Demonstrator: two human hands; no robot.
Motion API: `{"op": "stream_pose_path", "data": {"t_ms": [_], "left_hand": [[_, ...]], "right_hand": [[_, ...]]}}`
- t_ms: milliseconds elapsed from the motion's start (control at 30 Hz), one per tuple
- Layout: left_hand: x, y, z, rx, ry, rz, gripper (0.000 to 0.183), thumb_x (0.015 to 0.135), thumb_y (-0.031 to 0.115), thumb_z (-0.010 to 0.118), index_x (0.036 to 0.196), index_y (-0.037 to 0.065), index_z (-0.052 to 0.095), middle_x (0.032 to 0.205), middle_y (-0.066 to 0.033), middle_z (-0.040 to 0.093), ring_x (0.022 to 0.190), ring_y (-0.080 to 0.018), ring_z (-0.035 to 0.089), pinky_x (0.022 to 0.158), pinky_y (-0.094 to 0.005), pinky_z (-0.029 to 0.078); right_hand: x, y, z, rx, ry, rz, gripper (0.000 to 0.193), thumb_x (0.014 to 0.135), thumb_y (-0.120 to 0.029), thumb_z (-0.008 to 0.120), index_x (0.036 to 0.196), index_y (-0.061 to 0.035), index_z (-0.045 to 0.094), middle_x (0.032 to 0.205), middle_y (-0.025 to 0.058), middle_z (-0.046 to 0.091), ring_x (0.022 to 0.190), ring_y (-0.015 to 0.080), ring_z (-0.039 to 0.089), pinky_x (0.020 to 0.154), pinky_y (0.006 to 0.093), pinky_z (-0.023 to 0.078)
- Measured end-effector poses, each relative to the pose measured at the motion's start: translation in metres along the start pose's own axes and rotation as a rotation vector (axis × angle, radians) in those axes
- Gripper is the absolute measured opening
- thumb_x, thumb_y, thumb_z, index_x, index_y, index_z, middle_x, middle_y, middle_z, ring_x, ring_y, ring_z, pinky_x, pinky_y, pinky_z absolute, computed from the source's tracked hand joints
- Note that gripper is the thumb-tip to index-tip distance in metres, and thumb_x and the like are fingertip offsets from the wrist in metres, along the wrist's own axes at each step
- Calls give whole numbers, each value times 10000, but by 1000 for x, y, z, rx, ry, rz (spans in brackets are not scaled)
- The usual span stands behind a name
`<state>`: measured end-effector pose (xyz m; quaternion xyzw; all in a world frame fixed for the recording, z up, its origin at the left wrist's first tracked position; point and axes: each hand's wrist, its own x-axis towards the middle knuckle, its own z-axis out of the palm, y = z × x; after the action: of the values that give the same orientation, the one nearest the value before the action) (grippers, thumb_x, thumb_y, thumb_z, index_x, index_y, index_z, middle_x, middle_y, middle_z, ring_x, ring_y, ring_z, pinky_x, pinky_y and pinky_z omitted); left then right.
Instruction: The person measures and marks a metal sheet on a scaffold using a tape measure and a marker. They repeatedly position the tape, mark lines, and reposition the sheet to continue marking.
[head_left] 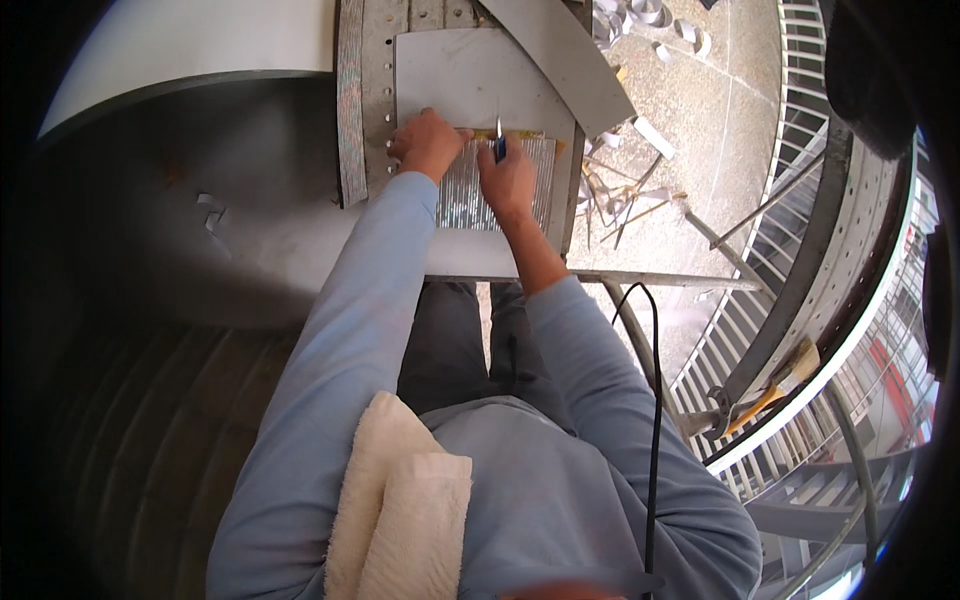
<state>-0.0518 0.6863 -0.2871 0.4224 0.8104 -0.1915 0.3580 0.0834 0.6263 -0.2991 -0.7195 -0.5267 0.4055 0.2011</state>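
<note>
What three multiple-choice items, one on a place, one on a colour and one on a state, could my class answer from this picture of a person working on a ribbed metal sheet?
1. Where does the left hand rest?
A. on the upper left part of the ribbed metal sheet
B. on the white towel
C. on the brush

2. What colour are the sleeves?
A. red
B. light blue
C. black

3. What is the state of the right hand?
A. open and flat
B. shut on a blue-handled knife
C. out of view

Answers:
1 A, its fingers lie at the sheet's upper left corner.
2 B, both forearms are covered in light blue cloth.
3 B, the fingers close round the handle and the blade points up, away from the person.
</note>
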Motion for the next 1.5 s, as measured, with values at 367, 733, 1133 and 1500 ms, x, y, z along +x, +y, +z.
{"op": "stream_pose_path", "data": {"t_ms": [367,733,1133,1500], "left_hand": [[14,-1,5,43,-33,22,796,832,680,734,1313,53,640,1327,-172,678,1240,-415,641,980,-568,522],[12,-5,7,49,1,75,757,847,648,735,1297,45,650,1287,-189,688,1214,-411,658,959,-566,539],[43,-45,-13,20,-106,268,709,836,554,745,1220,-38,671,1192,-261,713,1147,-413,684,992,-463,539],[111,-116,-12,207,-207,511,437,930,348,662,1147,-30,702,1207,-264,699,1117,-422,683,951,-502,541]], "right_hand": [[13,1,50,-68,254,356,457,814,-382,814,941,19,635,887,271,710,855,480,697,775,532,542],[9,-11,56,-138,267,514,481,848,-426,775,1007,-5,603,937,278,718,907,502,690,803,564,534],[8,-3,62,-164,282,460,452,885,-414,747,1008,-16,570,891,295,705,866,521,679,797,580,517],[11,-4,62,-205,287,463,395,902,-377,745,983,-38,559,875,241,706,854,488,685,780,573,517]]}}
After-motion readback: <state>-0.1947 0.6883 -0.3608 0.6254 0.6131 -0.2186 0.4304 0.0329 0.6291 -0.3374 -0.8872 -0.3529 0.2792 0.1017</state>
